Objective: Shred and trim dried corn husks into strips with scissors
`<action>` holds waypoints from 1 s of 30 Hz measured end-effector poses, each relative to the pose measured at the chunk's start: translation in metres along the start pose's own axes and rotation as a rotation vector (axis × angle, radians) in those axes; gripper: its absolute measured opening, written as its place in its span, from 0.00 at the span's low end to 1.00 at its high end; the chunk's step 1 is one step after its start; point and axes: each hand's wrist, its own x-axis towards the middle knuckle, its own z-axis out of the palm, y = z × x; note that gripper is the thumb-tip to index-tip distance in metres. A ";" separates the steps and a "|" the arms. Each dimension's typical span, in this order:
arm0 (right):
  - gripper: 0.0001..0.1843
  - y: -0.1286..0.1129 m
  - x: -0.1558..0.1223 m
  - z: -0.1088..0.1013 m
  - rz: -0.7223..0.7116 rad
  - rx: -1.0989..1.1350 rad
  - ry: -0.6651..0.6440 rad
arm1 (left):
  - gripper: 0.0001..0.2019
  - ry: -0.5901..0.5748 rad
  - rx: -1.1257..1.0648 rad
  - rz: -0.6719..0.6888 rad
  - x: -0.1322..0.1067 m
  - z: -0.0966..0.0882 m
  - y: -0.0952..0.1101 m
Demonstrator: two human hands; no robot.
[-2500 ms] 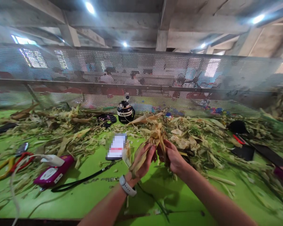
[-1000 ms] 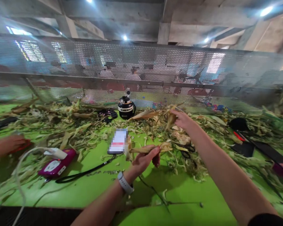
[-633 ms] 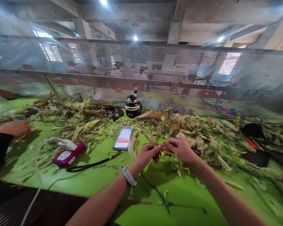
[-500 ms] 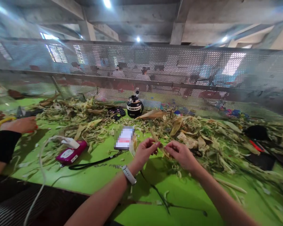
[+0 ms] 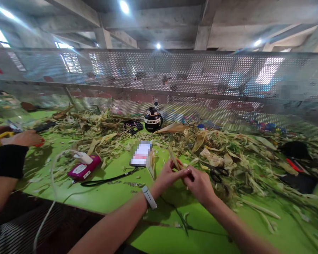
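Observation:
My left hand (image 5: 169, 175) is closed around a narrow strip of dried corn husk (image 5: 172, 154), whose upper end sticks up beyond the fingers. My right hand (image 5: 202, 184) meets it fingertip to fingertip, pinching the same strip; the part between the fingers is mostly hidden. Just right of my right hand, dark-handled scissors (image 5: 217, 173) lie among the husk scraps. A pale husk piece (image 5: 150, 168) rests beside my left wrist, near a phone (image 5: 141, 154). Below the hands, a thin dark stem-like piece (image 5: 180, 216) lies on the green table (image 5: 148, 236).
Heaped husks (image 5: 228, 155) run along the table's back, before a perforated metal screen (image 5: 122, 70). A black ENERGY bottle (image 5: 152, 120) stands there. On the left are a purple power strip (image 5: 84, 168) with a white cable, a black strap (image 5: 108, 180), and another person's hand (image 5: 23, 137) with yellow-handled scissors.
My hands have come together, the right fingers now against the left ones on the husk strip. The view has shifted slightly. The other person's hand has moved a little.

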 end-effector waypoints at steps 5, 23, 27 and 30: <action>0.17 0.004 0.000 -0.003 -0.123 -0.211 0.119 | 0.19 -0.042 0.027 -0.096 -0.001 -0.004 0.004; 0.14 -0.003 0.006 0.014 0.039 0.377 0.022 | 0.16 0.106 0.281 0.312 0.000 0.003 -0.005; 0.13 -0.006 0.009 0.014 0.203 0.587 -0.053 | 0.16 0.026 0.320 0.331 -0.005 0.004 -0.004; 0.11 -0.006 0.010 0.011 0.222 0.638 -0.035 | 0.18 -0.096 0.271 0.307 -0.006 0.005 -0.005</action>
